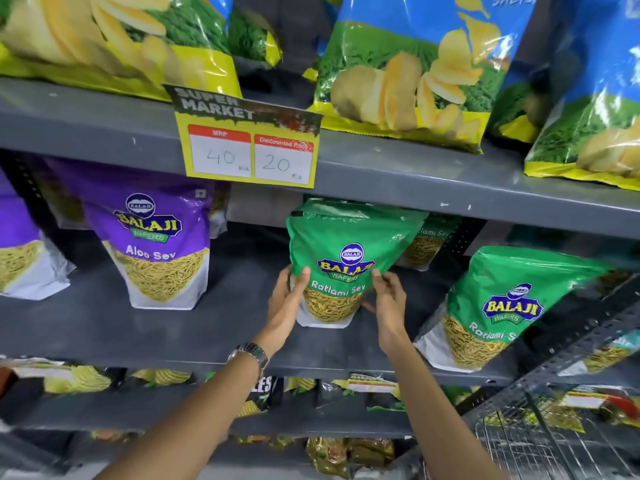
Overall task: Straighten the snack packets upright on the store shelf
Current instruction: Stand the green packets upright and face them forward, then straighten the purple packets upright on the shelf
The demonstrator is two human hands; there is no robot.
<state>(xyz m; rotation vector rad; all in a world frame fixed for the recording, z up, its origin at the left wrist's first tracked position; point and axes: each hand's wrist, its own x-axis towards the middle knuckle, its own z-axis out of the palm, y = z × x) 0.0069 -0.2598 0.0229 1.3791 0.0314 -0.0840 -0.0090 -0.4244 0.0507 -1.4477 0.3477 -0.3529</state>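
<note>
A green Ratlami Sev packet (341, 258) stands upright on the middle grey shelf (173, 327), its base touching the shelf. My left hand (285, 304) grips its lower left side, thumb on the front. My right hand (388, 299) holds its lower right side, fingers curled around the edge. A second green Ratlami Sev packet (502, 306) leans to the right of it. A purple Aloo Sev packet (156, 244) stands upright at the left. Another green packet (429, 244) shows partly behind the held one.
Large blue-and-green chip bags (408, 71) fill the upper shelf, above a yellow price tag (249, 147). Another purple packet (20, 254) sits at the far left. The lower shelf holds several small packets (83, 379). A wire basket (540, 441) is at lower right.
</note>
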